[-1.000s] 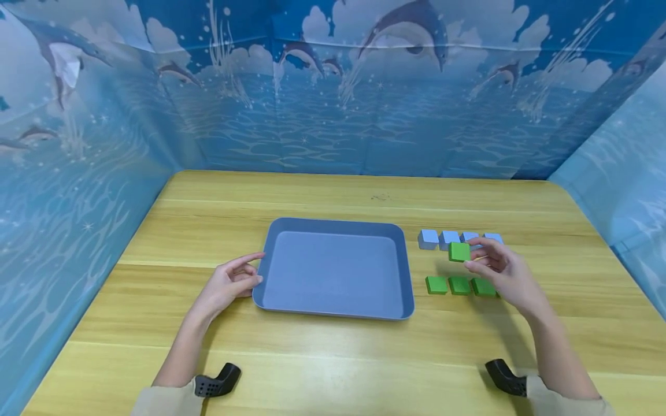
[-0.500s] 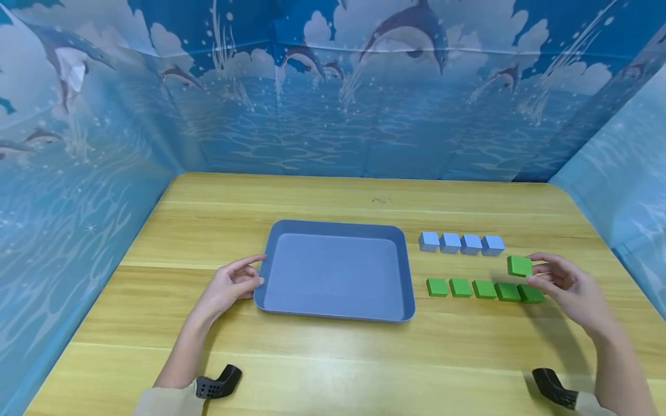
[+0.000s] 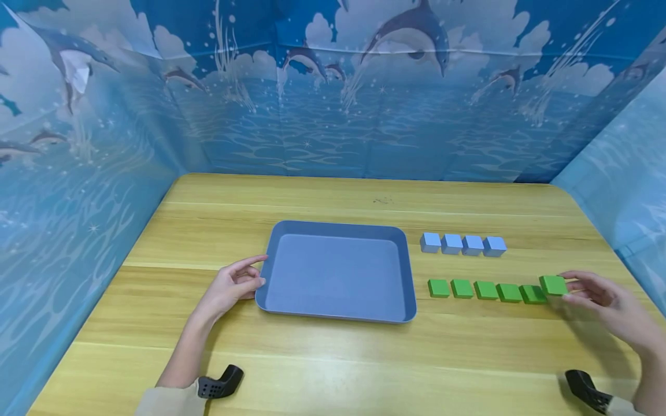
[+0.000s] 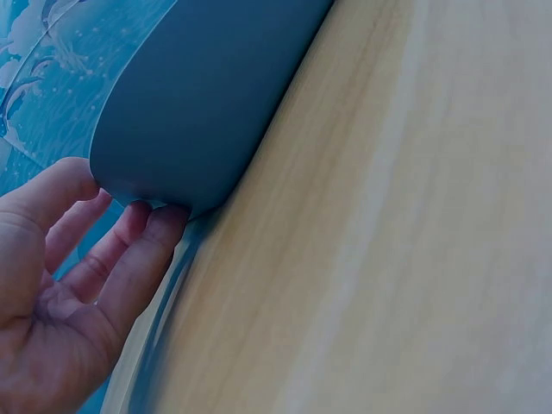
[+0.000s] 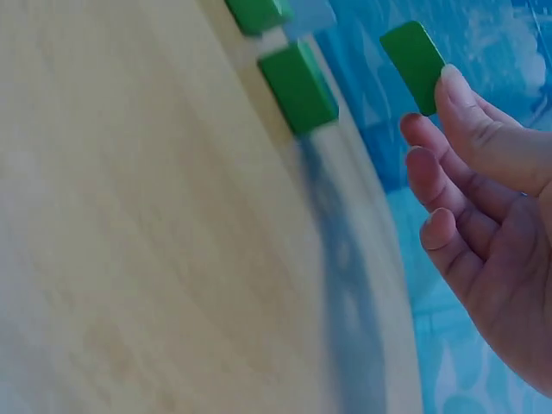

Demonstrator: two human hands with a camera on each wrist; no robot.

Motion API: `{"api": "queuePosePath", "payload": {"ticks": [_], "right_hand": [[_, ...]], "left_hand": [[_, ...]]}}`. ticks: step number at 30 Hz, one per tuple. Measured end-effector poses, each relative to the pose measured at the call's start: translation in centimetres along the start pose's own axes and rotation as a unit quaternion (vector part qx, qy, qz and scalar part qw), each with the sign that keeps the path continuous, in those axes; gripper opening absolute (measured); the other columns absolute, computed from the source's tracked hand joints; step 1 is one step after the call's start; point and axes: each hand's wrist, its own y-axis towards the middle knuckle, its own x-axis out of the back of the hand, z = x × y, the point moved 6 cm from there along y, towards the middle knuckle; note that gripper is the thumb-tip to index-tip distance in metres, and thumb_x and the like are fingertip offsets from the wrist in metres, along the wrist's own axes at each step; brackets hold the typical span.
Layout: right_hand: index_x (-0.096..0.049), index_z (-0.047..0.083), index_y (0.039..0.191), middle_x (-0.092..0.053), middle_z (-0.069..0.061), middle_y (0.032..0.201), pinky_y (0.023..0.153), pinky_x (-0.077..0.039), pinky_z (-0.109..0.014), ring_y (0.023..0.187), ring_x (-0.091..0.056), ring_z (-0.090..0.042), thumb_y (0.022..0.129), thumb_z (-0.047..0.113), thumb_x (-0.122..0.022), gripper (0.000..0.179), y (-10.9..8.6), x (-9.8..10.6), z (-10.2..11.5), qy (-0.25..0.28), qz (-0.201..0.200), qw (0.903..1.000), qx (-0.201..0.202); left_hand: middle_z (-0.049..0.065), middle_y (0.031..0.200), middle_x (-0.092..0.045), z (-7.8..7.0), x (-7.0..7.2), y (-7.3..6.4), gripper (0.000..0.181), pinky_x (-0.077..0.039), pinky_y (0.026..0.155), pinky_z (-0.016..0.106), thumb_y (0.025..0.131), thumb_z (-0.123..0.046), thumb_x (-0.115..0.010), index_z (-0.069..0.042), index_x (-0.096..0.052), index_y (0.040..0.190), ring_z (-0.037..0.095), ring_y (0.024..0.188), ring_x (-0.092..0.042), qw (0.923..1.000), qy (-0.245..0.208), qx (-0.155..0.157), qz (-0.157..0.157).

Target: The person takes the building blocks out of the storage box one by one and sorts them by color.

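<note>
In the head view my right hand (image 3: 611, 303) pinches a green square block (image 3: 553, 285) between thumb and fingers, at the right end of a row of green blocks (image 3: 486, 290). The right wrist view shows the held block (image 5: 414, 65) raised above the table, its shadow stretching over the wood. At the left, my left hand (image 3: 229, 287) touches the short side of a blue-grey tray (image 3: 335, 317) with spread fingers. Close up in the left wrist view, the left hand's fingertips (image 4: 164, 220) rest against the outer wall of the tray (image 4: 181, 121).
Behind the green row stands a row of several light blue cubes (image 3: 462, 245), right of the tray. Everything sits on a wooden table (image 3: 333, 370). A curtain printed with dolphins (image 3: 333, 115) hangs along the back and both sides.
My right hand has carried the green block rightward past the blue cubes, then down toward the end of the green row. The left hand has stayed at the tray.
</note>
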Motion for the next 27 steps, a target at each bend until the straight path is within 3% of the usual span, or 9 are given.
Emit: {"api": "queuePosePath", "payload": {"ticks": [4, 7, 13, 16, 27], "right_hand": [[-0.052, 0.028, 0.119, -0.058, 0.023, 0.1, 0.065, -0.044, -0.007, 0.082, -0.055, 0.007, 0.083, -0.015, -0.054, 0.057, -0.4, 0.3, -1.4, 0.019, 0.016, 0.9997, -0.008], [-0.053, 0.027, 0.12, -0.057, 0.025, 0.099, 0.063, -0.044, -0.008, 0.081, -0.054, 0.009, 0.084, -0.012, -0.055, 0.054, -0.7, 0.6, -2.6, 0.008, 0.012, 0.9996, -0.023], [-0.053, 0.029, 0.117, -0.052, 0.031, 0.091, 0.057, -0.044, -0.013, 0.075, -0.051, 0.01, 0.088, 0.005, -0.059, 0.038, -0.9, 0.9, -5.1, -0.091, 0.006, 0.9927, -0.079], [-0.052, 0.024, 0.118, -0.05, 0.032, 0.091, 0.057, -0.045, -0.014, 0.076, -0.051, 0.011, 0.089, 0.009, -0.059, 0.034, -0.9, 0.9, -5.9, -0.114, 0.01, 0.9899, -0.085], [-0.052, 0.028, 0.116, -0.049, 0.031, 0.09, 0.057, -0.042, -0.015, 0.072, -0.05, 0.004, 0.09, 0.012, -0.057, 0.031, -0.6, 0.8, -6.5, -0.13, 0.008, 0.9875, -0.088]], "left_hand": [[0.007, 0.091, -0.053, 0.2, 0.0, 0.1, 0.054, -0.054, 0.066, 0.026, 0.084, -0.007, -0.065, -0.004, -0.045, 0.134, 0.01, 0.077, -0.059, 1.0, 0.0, 0.003, -0.002], [0.008, 0.092, -0.053, 0.1, 0.0, 0.0, 0.054, -0.054, 0.067, 0.026, 0.084, -0.007, -0.065, -0.004, -0.045, 0.134, 0.011, 0.078, -0.06, 1.0, -0.002, 0.004, -0.002], [0.008, 0.092, -0.053, -0.1, 0.0, -0.1, 0.055, -0.054, 0.068, 0.026, 0.084, -0.009, -0.065, -0.005, -0.044, 0.135, 0.011, 0.078, -0.06, 1.0, -0.001, 0.004, 0.001], [0.008, 0.092, -0.052, -0.1, -0.1, -0.1, 0.055, -0.054, 0.067, 0.026, 0.084, -0.009, -0.065, -0.005, -0.044, 0.135, 0.011, 0.078, -0.059, 1.0, -0.003, 0.005, 0.002], [0.007, 0.091, -0.053, 0.1, 0.1, 0.1, 0.053, -0.054, 0.068, 0.027, 0.084, -0.008, -0.065, -0.004, -0.045, 0.134, 0.011, 0.077, -0.06, 1.0, -0.002, 0.002, 0.0]]}}
